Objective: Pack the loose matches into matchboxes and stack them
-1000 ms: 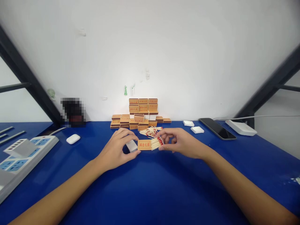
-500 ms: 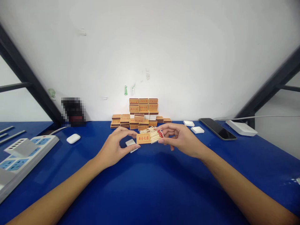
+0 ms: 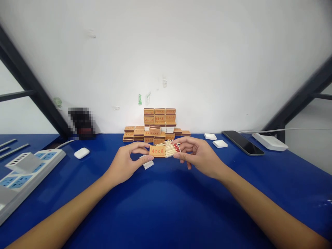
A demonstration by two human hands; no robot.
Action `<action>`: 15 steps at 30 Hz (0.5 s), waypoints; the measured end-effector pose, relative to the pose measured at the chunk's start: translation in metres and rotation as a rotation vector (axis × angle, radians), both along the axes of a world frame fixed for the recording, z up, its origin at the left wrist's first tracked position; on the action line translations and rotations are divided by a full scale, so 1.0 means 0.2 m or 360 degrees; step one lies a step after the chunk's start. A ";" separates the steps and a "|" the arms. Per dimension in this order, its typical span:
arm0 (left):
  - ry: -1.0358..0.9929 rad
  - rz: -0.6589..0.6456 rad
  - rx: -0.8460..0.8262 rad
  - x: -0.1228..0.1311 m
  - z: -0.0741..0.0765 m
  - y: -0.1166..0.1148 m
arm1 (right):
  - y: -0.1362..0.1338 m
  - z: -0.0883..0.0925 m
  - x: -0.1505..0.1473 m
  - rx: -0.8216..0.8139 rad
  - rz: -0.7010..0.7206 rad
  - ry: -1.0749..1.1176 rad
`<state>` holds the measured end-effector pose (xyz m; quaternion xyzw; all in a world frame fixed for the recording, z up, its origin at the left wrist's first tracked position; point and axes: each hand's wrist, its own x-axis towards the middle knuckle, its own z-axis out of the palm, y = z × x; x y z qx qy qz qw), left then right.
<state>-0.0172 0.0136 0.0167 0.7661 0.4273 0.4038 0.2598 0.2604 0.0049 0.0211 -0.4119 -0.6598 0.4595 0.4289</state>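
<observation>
A yellow matchbox [image 3: 157, 151] with red lettering is held above the blue tabletop, pulled part way open to the right. Pale matches [image 3: 171, 149] with red heads lie in its exposed white tray. My left hand [image 3: 123, 162] pinches the sleeve's left end between thumb and fingers. My right hand [image 3: 201, 156] grips the tray's right end, by the match heads, with the thumb in front. Behind the box more loose matches [image 3: 168, 142] show, partly hidden by it. An upturned-looking small white tray [image 3: 148, 164] rests below my left thumb.
Stacked matchboxes [image 3: 159, 119] stand against the wall. Two white trays [image 3: 220, 144], a phone [image 3: 243, 142] and a white device [image 3: 269, 141] lie to the right. Leftward are a white earbud case [image 3: 82, 153] and a power strip [image 3: 55, 157].
My left thumb and fingers have closed in on the sleeve's left end. The matchbox has shifted slightly left and up in view; it remains part way open.
</observation>
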 end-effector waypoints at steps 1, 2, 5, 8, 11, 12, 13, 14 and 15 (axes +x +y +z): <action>-0.0007 0.0006 -0.0017 0.00 0.00 0.00 | 0.00 0.00 0.00 -0.0006 -0.0002 0.0008; -0.0017 0.0012 -0.0033 0.00 0.00 0.00 | 0.00 0.00 -0.01 -0.0009 -0.0006 0.0014; -0.0057 0.0026 -0.0071 0.00 -0.01 0.00 | 0.00 -0.01 -0.02 0.0010 -0.0044 0.0044; -0.0112 0.0016 -0.0112 0.01 -0.01 0.00 | 0.00 0.00 -0.02 0.0044 -0.0085 0.0096; -0.0133 -0.0004 -0.0135 0.01 -0.01 -0.01 | 0.00 0.00 -0.02 0.0042 -0.0070 0.0091; -0.0129 -0.0012 -0.0130 0.01 -0.01 -0.01 | -0.01 0.00 -0.03 0.0037 -0.0063 0.0074; -0.0125 -0.0020 -0.0127 0.02 -0.01 -0.02 | -0.01 0.00 -0.03 0.0029 -0.0057 0.0057; -0.0126 -0.0028 -0.0125 0.02 -0.01 -0.02 | -0.02 0.00 -0.04 0.0019 -0.0051 0.0044; -0.0128 -0.0038 -0.0130 0.02 -0.02 -0.02 | -0.03 -0.01 -0.05 0.0004 -0.0043 0.0037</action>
